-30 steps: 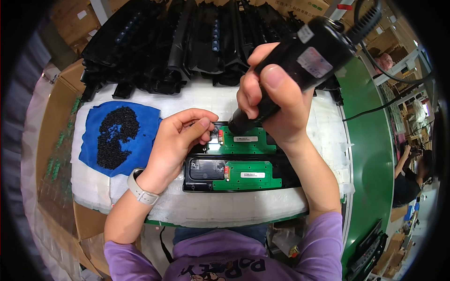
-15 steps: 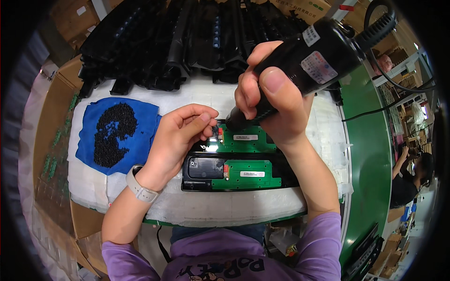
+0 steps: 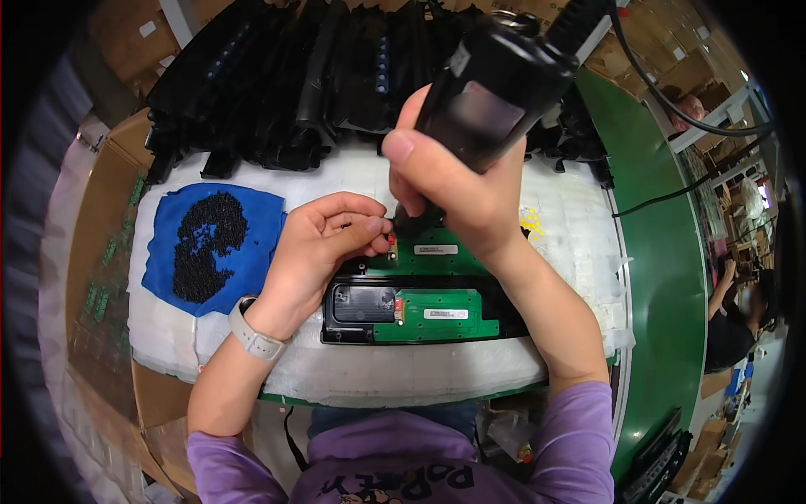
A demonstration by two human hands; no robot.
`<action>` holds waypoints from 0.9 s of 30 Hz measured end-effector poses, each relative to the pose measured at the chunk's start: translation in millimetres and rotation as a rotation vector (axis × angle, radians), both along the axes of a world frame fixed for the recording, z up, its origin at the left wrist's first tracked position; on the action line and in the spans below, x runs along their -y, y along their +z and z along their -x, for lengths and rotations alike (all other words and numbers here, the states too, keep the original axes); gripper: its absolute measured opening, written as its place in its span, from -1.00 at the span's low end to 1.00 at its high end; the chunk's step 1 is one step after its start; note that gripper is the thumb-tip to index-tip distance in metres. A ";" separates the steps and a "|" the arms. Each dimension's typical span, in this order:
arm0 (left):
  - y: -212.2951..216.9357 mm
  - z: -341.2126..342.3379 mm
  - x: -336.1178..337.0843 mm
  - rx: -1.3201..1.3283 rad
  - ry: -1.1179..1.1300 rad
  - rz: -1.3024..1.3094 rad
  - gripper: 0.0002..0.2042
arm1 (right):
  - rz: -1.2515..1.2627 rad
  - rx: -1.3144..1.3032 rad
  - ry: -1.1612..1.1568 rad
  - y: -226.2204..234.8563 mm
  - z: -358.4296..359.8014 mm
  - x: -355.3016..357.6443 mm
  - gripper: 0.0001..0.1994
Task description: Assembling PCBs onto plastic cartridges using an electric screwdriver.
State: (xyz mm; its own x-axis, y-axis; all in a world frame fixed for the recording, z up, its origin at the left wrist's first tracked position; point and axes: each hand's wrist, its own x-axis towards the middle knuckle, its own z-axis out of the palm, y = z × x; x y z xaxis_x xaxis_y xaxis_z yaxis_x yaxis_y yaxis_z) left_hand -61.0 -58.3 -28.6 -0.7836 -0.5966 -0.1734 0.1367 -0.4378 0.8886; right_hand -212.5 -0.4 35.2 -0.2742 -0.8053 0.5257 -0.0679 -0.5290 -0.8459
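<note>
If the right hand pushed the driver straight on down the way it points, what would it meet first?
Most likely the upper green circuit board, by the left hand fingertips; the right hand holds the black electric screwdriver tip right there, contact unclear.

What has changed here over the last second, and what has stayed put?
The right hand tipped the black electric screwdriver more upright over the upper green circuit board, its tip staying near the board's left end. The left hand kept its fingertips pinched there. The lower board, blue cloth of black screws and stacked black parts did not move.

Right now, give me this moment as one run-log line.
left hand: fingers pinched at green circuit board | right hand: grips black electric screwdriver, tip down on board | black screws on blue cloth
</note>
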 end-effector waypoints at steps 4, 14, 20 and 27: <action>4.5 -1.2 -1.7 0.007 -0.002 0.006 -0.84 | 0.052 -0.025 0.016 -2.1 -1.4 -6.3 -0.87; 6.1 -3.5 -3.6 -0.027 -0.008 -0.040 -0.82 | 0.284 0.239 0.301 17.7 31.8 -24.9 -0.66; 10.3 -4.2 -6.6 -0.071 -0.022 0.023 -0.84 | 0.329 0.340 0.373 22.7 31.9 -28.4 -0.61; 10.8 -4.0 -6.4 -0.054 -0.043 0.029 -0.85 | 0.297 0.510 0.265 26.0 23.9 -29.6 -0.68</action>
